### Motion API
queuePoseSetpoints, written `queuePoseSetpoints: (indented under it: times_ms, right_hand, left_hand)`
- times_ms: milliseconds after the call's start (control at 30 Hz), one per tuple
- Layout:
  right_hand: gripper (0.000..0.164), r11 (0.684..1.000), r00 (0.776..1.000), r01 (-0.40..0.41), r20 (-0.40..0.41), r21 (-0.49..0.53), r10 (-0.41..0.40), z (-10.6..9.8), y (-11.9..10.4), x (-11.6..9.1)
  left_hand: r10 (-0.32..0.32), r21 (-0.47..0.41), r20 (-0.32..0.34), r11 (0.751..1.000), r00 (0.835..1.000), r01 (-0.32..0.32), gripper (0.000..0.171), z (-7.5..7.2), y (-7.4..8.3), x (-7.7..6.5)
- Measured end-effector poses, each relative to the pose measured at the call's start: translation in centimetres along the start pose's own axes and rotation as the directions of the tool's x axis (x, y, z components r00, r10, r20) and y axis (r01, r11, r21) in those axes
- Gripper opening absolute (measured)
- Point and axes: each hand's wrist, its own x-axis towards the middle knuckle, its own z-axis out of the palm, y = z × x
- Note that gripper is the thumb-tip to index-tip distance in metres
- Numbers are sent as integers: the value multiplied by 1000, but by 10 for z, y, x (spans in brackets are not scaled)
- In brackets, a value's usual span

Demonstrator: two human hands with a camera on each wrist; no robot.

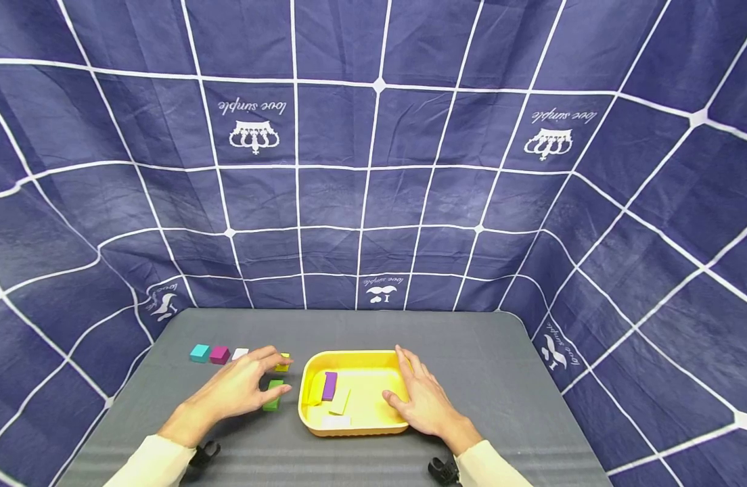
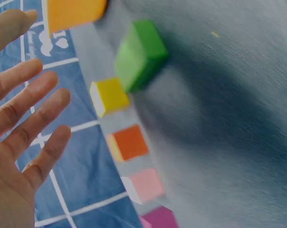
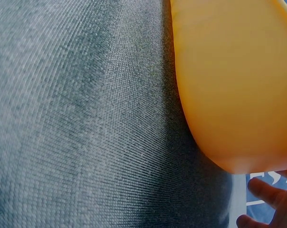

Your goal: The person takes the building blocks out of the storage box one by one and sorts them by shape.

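Note:
My left hand point(image 1: 239, 384) hovers with spread fingers over a green block point(image 1: 273, 396) and a yellow block point(image 1: 283, 363), left of a yellow plastic box point(image 1: 379, 430). In the left wrist view the fingers are apart and hold nothing; the green block point(image 2: 139, 57) stands on the table beside them. My right hand point(image 1: 427, 402) holds the box's right end, its thumb over the rim and its other fingers along the outside. Inside the box lie a purple block point(image 1: 329, 386), a yellow block point(image 1: 315, 390), a pale yellow block point(image 1: 340, 402) and a white piece point(image 1: 336, 422).
On the grey table point(image 1: 471, 379), a turquoise block point(image 1: 199, 353), a magenta block point(image 1: 220, 354) and a white-looking block point(image 1: 240, 353) form a row at left. An orange block point(image 2: 129, 143) and pink block point(image 2: 146, 185) show in the left wrist view. Blue gridded cloth point(image 1: 337, 196) hangs behind.

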Motion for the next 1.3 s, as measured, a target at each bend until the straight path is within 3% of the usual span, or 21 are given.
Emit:
queuePoseSetpoints:
  times_ms: [233,533,700,967,1300]
  right_hand:
    - [99,1000,1000,0,-4,-6,0,0,2,0]
    - [99,1000,1000,-6,1,3,6,1,2,0]
    - [99,1000,1000,-4,-2,4,4,1,2,0]
    - [99,1000,1000,2,0,13,-2,0,1,1]
    - [99,1000,1000,-15,6,24,15,1,2,0]
  left_hand:
    - [40,48,26,998,999,-41,50,-4,19,23]
    - [99,98,72,990,993,-105,58,2,39,40]
    - [88,74,126,992,988,-98,61,6,47,48]
    - [50,132,240,988,970,-84,69,21,53,55]
    - [8,132,284,990,959,-47,60,26,58,60]
